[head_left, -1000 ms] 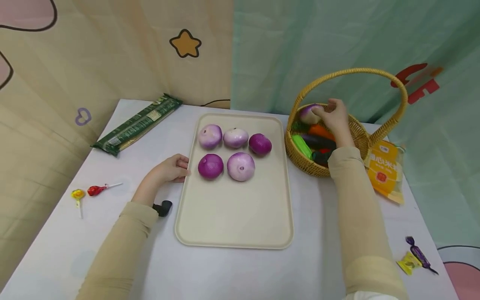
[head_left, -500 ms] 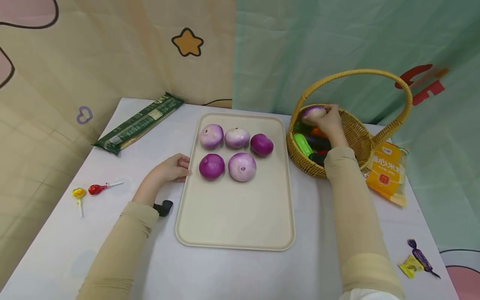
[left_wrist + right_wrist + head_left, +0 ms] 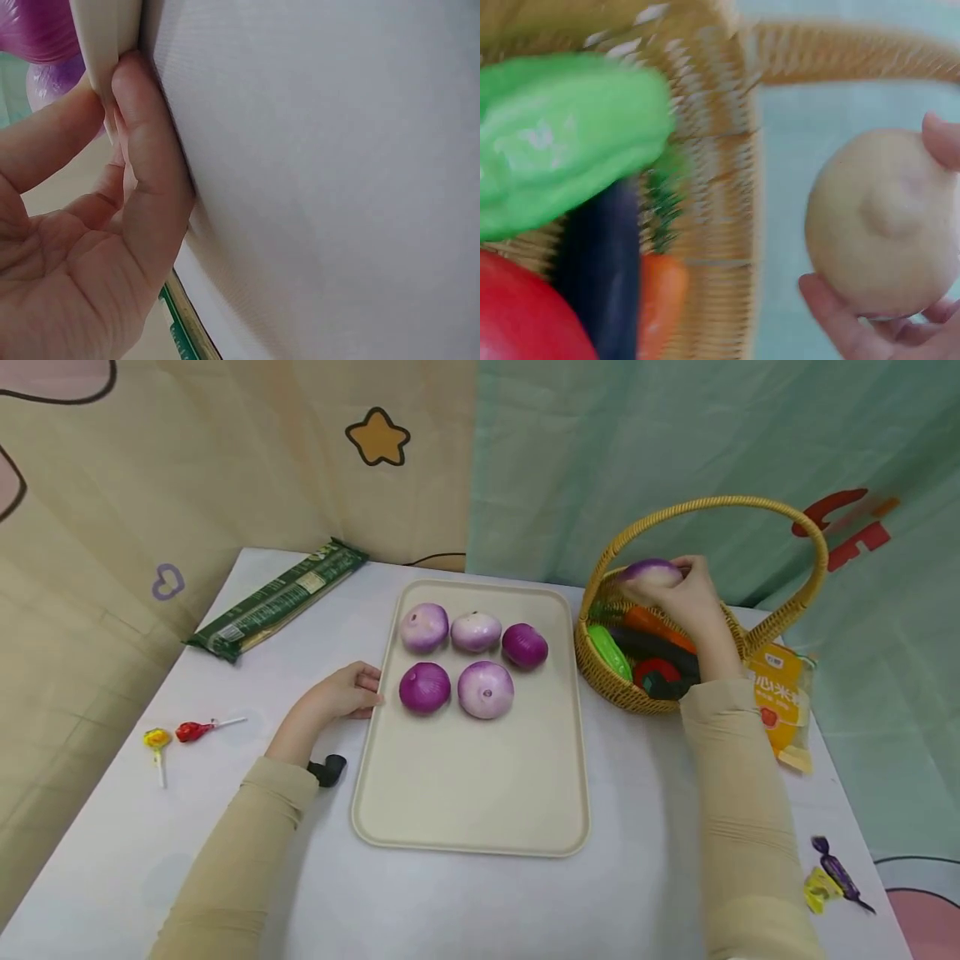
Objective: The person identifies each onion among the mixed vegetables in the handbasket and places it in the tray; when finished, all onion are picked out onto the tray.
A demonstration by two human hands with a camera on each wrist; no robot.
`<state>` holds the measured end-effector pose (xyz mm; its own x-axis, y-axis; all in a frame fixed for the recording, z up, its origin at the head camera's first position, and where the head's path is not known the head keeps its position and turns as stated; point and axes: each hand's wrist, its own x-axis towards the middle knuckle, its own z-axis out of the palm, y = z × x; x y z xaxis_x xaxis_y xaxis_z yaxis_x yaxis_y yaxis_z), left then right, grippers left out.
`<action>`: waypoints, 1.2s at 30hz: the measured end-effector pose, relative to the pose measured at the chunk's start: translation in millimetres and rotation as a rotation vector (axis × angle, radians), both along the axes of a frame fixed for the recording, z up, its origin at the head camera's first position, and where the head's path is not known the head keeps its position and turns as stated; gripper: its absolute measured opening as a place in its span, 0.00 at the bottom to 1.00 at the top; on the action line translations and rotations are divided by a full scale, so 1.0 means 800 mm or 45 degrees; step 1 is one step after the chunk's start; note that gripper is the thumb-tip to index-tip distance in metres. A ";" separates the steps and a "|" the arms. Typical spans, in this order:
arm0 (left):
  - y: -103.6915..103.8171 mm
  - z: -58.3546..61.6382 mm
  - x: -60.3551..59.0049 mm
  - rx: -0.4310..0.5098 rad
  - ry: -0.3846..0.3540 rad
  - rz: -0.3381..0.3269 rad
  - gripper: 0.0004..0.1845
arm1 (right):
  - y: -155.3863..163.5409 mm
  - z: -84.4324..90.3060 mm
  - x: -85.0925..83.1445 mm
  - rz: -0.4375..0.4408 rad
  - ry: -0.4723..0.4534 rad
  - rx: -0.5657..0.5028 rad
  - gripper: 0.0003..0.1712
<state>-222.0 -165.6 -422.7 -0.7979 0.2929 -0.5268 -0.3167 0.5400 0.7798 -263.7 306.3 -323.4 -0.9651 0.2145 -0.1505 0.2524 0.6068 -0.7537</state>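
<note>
From the head view, the right hand (image 3: 693, 597) pinches an onion (image 3: 651, 571) above the basket (image 3: 611, 685) near the desk's far right corner. The left hand (image 3: 341, 693) holds the tray's (image 3: 465, 793) left rim.

At the left wrist, fingers (image 3: 146, 142) and thumb pinch the tray rim (image 3: 105, 45).

At the right wrist, fingertips (image 3: 836, 319) hold the pale onion (image 3: 881, 221) beside the basket wall (image 3: 712, 187).

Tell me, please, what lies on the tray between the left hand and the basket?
In the head view, five purple onions lie on the tray between the left hand, at its left rim, and the basket. The right hand holds a sixth onion.
</note>
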 end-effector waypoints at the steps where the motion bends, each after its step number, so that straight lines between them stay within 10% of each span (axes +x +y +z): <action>1: 0.000 0.001 -0.001 0.001 0.001 -0.004 0.28 | -0.002 0.005 0.009 0.008 -0.003 -0.006 0.60; 8: -0.005 0.005 -0.001 -0.010 -0.002 -0.005 0.28 | -0.036 0.009 0.077 0.108 0.027 -0.001 0.54; 15: -0.008 0.007 -0.002 -0.004 0.010 -0.001 0.29 | -0.098 -0.040 0.119 0.177 0.126 -0.136 0.46; 25: -0.005 0.007 -0.001 0.011 -0.004 -0.020 0.30 | -0.139 -0.114 0.130 0.243 0.005 -0.249 0.42; 36: -0.005 0.000 -0.002 0.063 0.014 -0.017 0.28 | -0.130 -0.126 0.129 0.399 0.008 -0.162 0.42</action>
